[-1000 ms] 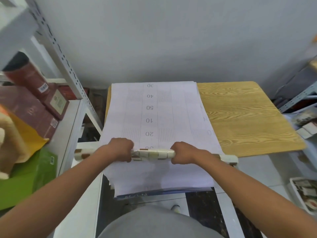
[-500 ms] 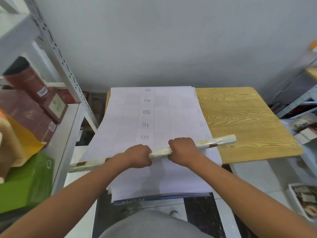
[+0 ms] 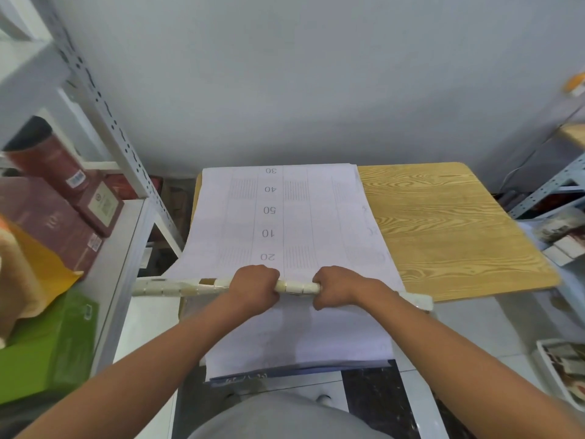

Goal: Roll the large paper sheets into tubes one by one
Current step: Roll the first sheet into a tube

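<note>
A stack of large white paper sheets [image 3: 285, 217], printed with numbers and hatched blocks, lies on the left half of a wooden table [image 3: 443, 223] and overhangs its near edge. Across the stack, held roughly level, is a tightly rolled cream paper tube [image 3: 177, 287]. My left hand [image 3: 253, 288] is closed around the tube left of its middle. My right hand [image 3: 335, 288] grips it just to the right. The tube's left end sticks out past the sheets toward the shelf, and its right end [image 3: 419, 301] shows beyond my right wrist.
A metal shelf rack [image 3: 104, 99] on the left carries dark red boxes [image 3: 53, 223], a red canister [image 3: 47, 160] and a green box [image 3: 47, 350]. Another rack with small items [image 3: 560, 229] stands at the right. A tray of pictures [image 3: 566, 369] lies on the floor at lower right.
The tube was level, then tilted with its right end up over the table, and is now back near level with that end low. Both hands kept their grip.
</note>
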